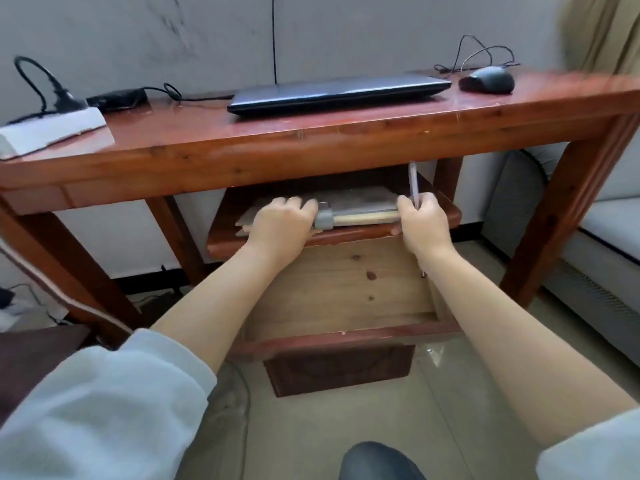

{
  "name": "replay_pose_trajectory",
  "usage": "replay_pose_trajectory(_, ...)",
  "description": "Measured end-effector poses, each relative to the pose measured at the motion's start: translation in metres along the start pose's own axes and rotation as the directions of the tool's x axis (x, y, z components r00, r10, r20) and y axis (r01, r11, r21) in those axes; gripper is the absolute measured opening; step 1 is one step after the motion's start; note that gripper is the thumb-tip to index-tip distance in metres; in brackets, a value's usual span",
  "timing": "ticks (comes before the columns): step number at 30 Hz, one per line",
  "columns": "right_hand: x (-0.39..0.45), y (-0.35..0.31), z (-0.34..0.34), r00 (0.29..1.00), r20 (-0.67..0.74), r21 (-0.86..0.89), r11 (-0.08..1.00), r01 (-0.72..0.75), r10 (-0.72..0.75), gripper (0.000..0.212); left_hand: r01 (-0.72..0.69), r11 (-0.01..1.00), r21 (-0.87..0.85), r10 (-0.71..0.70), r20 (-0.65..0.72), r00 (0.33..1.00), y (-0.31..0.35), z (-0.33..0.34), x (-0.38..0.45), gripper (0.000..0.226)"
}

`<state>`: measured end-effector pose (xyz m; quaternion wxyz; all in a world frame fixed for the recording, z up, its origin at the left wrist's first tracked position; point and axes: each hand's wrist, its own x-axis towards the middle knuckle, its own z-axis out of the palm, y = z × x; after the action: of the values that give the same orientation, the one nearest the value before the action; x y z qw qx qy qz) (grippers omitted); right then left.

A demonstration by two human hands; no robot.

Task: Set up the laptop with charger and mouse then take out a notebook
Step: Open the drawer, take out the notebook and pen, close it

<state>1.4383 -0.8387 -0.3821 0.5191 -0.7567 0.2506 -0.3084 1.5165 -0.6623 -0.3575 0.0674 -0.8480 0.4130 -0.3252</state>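
Lying crosswise in the drawer (332,237) under the counter (311,140), the notebook (360,216) runs hand to hand. Left hand (282,225) curls over its left end; right hand (420,221) grips the right end, pinching a pen (413,183) upright.

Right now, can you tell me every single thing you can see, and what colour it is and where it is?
Table: one, reddish-brown wood, against the wall.
Laptop: one, dark, lid closed, middle of the tabletop.
Mouse: one, black, wired, right of the laptop.
Charger brick: one, black, left of the laptop, with cable.
Power strip: one, white, left end of the table, a black plug in it.
Drawer: one, pale wood inside, pulled open below the table.
Notebook: one, grey spine, on the shelf under the tabletop.
Pen: one, pale, upright in the right hand.
Sofa: one, grey-white, far right.
Curtain: one, beige, top right.
Left hand: on the notebook's left end.
Right hand: on its right end.
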Motion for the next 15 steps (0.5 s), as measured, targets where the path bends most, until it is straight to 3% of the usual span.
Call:
replay_pose_trajectory(2, -0.003, 0.010, -0.003, 0.999, 0.041, -0.256, 0.967, 0.020, -0.010, 0.026, 0.050, 0.997, 0.059, -0.062, 0.213, 0.975, 0.008, 0.029, 0.004, 0.045)
replay_pose_trajectory(4, -0.016, 0.023, -0.011, 0.989, 0.109, -0.429, 0.892, 0.141, -0.104, 0.031, 0.010, 0.994, 0.109, -0.041, 0.286, 0.957, 0.013, 0.044, 0.009, 0.055)
replay_pose_trajectory(5, -0.027, 0.030, -0.016, 0.970, 0.223, -0.484, 0.852, 0.198, -0.099, 0.034, -0.001, 0.991, 0.137, -0.038, 0.281, 0.959, 0.015, 0.047, 0.012, 0.057)
replay_pose_trajectory(6, -0.040, 0.037, -0.020, 0.922, 0.386, -0.529, 0.814, 0.239, -0.020, 0.035, -0.004, 0.987, 0.159, -0.039, 0.266, 0.963, 0.016, 0.051, 0.015, 0.058)
replay_pose_trajectory(8, -0.066, 0.052, -0.025, 0.717, 0.648, -0.604, 0.747, 0.279, 0.256, 0.035, -0.013, 0.984, 0.180, -0.032, 0.246, 0.969, 0.016, 0.056, 0.017, 0.058)
replay_pose_trajectory(9, -0.076, 0.061, -0.025, 0.640, 0.697, -0.628, 0.706, 0.328, 0.322, 0.036, -0.018, 0.982, 0.187, -0.029, 0.244, 0.969, 0.015, 0.057, 0.018, 0.058)
replay_pose_trajectory(10, -0.084, 0.072, -0.023, 0.627, 0.714, -0.638, 0.656, 0.402, 0.311, 0.037, -0.018, 0.982, 0.190, -0.030, 0.242, 0.970, 0.014, 0.057, 0.018, 0.058)
replay_pose_trajectory(11, -0.090, 0.082, -0.020, 0.660, 0.713, -0.641, 0.599, 0.480, 0.234, 0.032, -0.016, 0.983, 0.183, -0.030, 0.246, 0.969, 0.012, 0.056, 0.018, 0.059)
replay_pose_trajectory(13, -0.102, 0.103, -0.011, 0.733, 0.669, -0.622, 0.447, 0.643, -0.124, 0.014, -0.005, 0.992, 0.128, -0.029, 0.264, 0.964, 0.008, 0.054, 0.018, 0.060)
replay_pose_trajectory(15, -0.110, 0.113, -0.003, 0.719, 0.560, -0.595, 0.404, 0.695, -0.412, 0.029, 0.019, 0.999, 0.040, -0.030, 0.287, 0.957, 0.000, 0.051, 0.020, 0.060)
